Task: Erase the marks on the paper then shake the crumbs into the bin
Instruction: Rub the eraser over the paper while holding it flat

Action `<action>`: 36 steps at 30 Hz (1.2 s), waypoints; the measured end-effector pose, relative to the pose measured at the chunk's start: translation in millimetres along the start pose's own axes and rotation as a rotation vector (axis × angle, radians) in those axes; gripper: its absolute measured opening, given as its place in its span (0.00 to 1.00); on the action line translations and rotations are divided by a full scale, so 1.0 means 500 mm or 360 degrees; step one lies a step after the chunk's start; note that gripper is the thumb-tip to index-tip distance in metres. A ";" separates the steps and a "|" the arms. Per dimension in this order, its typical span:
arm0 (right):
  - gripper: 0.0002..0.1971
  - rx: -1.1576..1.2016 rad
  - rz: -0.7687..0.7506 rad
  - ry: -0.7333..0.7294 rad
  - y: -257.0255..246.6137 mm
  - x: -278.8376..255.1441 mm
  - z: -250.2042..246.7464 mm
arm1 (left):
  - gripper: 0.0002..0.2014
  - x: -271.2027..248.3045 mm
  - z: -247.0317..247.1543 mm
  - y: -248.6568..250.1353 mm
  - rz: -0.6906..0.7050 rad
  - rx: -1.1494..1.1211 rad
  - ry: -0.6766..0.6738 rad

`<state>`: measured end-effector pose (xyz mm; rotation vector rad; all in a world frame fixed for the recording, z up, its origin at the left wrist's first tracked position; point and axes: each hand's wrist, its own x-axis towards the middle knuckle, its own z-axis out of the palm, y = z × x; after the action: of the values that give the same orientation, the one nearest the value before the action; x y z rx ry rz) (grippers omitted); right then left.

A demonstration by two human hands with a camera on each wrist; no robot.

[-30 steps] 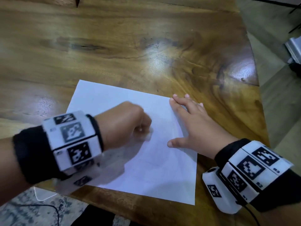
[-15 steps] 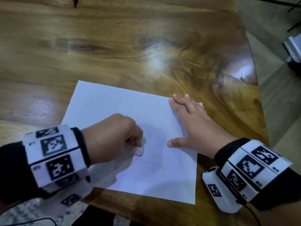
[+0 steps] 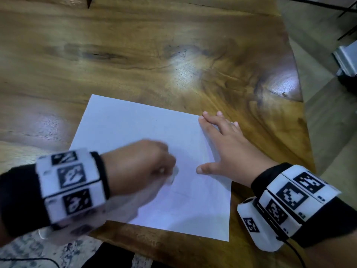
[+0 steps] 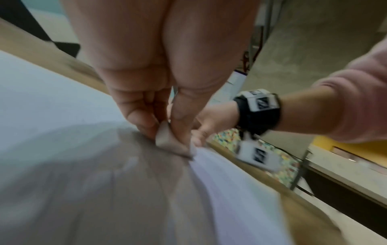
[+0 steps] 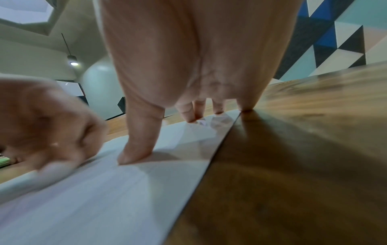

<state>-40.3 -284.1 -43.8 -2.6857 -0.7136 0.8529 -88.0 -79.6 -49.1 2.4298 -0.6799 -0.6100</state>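
Eraser on the paper, other hand pinning the sheet

The white paper (image 3: 135,136) lies flat on the wooden counter (image 3: 135,55), near its front edge. The left hand (image 3: 139,167) pinches a pale eraser (image 4: 165,139) between curled fingers and thumb, its lower end touching the middle of the paper. The right hand (image 3: 228,147) lies spread wide and flat over the paper's right edge, thumb on the sheet, outer fingers on the counter.

A sheet of paper (image 3: 154,161) lies on a table (image 3: 135,55), lower centre of the frame. Left hand (image 3: 139,167) rests mid-sheet; right hand (image 3: 228,149) lies on its right edge.
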 end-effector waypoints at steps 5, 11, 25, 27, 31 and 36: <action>0.55 0.0005 -0.0002 0.0003 0.000 0.000 0.001 | 0.07 0.069 -0.023 -0.010 -0.0074 0.0092 0.0386; 0.54 0.0030 -0.0006 0.0008 0.001 -0.002 0.000 | 0.05 -0.029 0.020 0.008 -0.0059 -0.0162 -0.0104; 0.55 0.0014 -0.0012 0.0008 0.002 0.000 0.001 | 0.03 -0.003 0.016 0.016 -0.0064 -0.0073 -0.0094; 0.55 0.0014 -0.0008 0.0009 0.003 0.001 0.002 | 0.07 0.046 -0.004 0.020 -0.0017 0.0098 0.0115; 0.55 0.0024 -0.0009 0.0019 0.004 0.001 0.004 | 0.06 0.128 -0.050 0.025 -0.0257 0.0191 0.0290; 0.55 0.0007 -0.0010 0.0001 0.007 0.001 0.003 | 0.06 0.016 0.019 0.035 -0.0040 0.0066 -0.0066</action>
<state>-39.4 -286.5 -46.5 -2.6786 -0.7189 0.8513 -93.0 -100.5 -48.0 2.4736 -0.6864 -0.6640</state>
